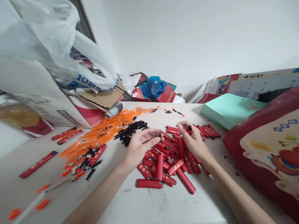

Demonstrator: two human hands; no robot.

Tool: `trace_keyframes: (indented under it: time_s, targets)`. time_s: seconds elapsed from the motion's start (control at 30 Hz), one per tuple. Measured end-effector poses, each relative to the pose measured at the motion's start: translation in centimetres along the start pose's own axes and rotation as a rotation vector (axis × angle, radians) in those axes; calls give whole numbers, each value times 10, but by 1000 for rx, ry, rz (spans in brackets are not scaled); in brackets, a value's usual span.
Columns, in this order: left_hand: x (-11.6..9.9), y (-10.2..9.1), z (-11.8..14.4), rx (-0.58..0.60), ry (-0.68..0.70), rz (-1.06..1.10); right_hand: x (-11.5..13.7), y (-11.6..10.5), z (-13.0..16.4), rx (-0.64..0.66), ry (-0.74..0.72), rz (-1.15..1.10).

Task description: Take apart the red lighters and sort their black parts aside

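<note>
My left hand (pixel 140 145) is above the left edge of a heap of red lighter cases (pixel 160 166). Its thumb and fingertips pinch a small black part (pixel 160 135). Over the heap's right side, my right hand (pixel 192 139) has its fingers curled. A small black piece (pixel 189 127) shows at those fingers, too little of it visible to name. Many of the cases carry gold print, and they lie crosswise over one another. Just beyond my left hand is a pile of small black parts (pixel 133 130).
Orange plastic pieces (pixel 93 133) spread across the left of the white table (pixel 130 202). A mint-green box (pixel 229 109) and a red printed bag (pixel 268 149) stand at the right. At the left are a carton (pixel 46 96) and a white plastic bag (pixel 58 40).
</note>
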State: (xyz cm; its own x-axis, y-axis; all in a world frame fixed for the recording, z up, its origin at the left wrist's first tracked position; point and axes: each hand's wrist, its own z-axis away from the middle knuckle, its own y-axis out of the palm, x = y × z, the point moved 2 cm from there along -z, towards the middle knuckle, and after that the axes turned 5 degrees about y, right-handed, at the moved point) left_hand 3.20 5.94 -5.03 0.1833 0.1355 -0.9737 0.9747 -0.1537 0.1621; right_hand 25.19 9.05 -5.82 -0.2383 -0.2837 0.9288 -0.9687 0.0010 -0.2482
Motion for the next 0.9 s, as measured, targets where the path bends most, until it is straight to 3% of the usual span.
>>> trace_keyframes:
  time_s: [0.13,0.23,0.33,0.57,0.9]
  targets:
    - [-1,6,7,9,4,63,33,22,30,243,-28,9]
    - [-3,7,8,-21,20,63,38,30,41,330,-12,-22]
    - [-5,4,7,-69,45,42,35,32,43,298,5,-2]
    - [-10,0,6,-143,39,35,31,36,39,274,-176,130]
    - [-14,1,6,-227,44,49,22,46,41,287,-102,18]
